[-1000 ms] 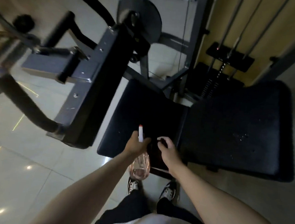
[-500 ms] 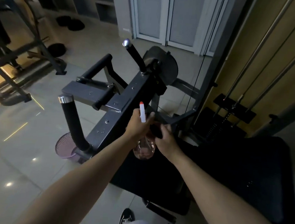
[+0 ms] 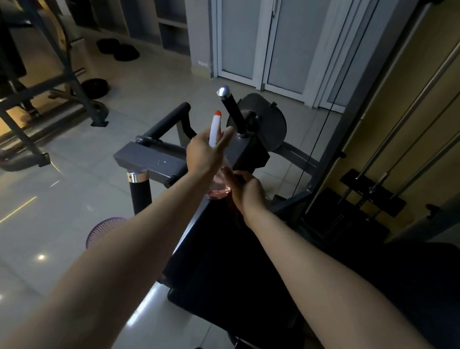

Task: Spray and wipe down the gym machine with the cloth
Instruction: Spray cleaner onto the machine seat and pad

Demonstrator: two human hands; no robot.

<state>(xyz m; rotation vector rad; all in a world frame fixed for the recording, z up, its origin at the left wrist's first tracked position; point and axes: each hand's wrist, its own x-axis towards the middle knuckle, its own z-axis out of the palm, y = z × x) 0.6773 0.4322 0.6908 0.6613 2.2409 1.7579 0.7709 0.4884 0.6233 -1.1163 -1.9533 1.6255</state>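
Left hand [image 3: 204, 152] grips the spray bottle [image 3: 215, 130] at frame centre, upright, white head and orange nozzle above my fingers, clear body with pink liquid below the palm. Right hand [image 3: 248, 191] is just beside it, touching the bottle's base, fingers curled on a dark cloth [image 3: 234, 212]; too dim to make out the cloth's edges. Both hands sit against the grey arm of the gym machine [image 3: 249, 151], right below its black handle [image 3: 230, 104] with the chrome cap. Black seat pad [image 3: 243, 259] fills the lower centre. Guide rods [image 3: 410, 129] run up the right side. Purple basket [image 3: 101, 230] on the tiled floor [image 3: 35, 254], lower left. White door [image 3: 263, 32] at top centre.
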